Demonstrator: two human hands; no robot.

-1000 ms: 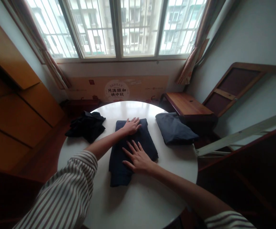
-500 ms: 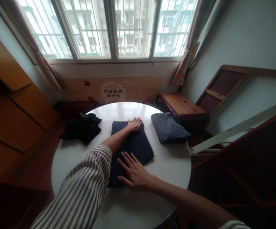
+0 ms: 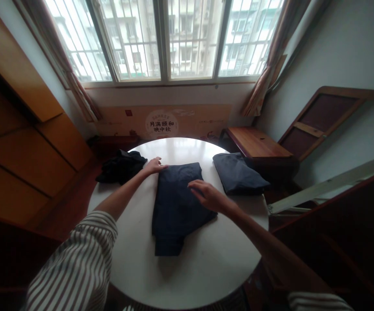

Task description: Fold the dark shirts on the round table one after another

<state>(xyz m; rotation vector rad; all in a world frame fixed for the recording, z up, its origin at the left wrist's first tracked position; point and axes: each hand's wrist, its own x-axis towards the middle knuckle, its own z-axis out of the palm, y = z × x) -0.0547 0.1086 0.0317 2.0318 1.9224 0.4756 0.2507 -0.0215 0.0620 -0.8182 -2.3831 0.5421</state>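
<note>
A dark navy garment (image 3: 177, 203) lies partly folded in the middle of a round white table (image 3: 206, 259). My left hand (image 3: 154, 165) rests at the garment's far left corner, fingers stretched out flat. My right hand (image 3: 206, 194) hovers just above the garment's right half, fingers loosely spread, holding nothing. Both arms wear striped sleeves.
A crumpled black garment (image 3: 122, 167) lies at the table's far left. A folded navy garment (image 3: 238, 173) sits at the far right edge. A wooden side table (image 3: 258, 144) and a leaning wooden frame (image 3: 322, 116) stand to the right. Wooden cabinets (image 3: 21, 142) line the left wall, below a window.
My left hand slid from the garment's far right corner to its far left corner. My right hand lifted off the near part and moved up and to the right.
</note>
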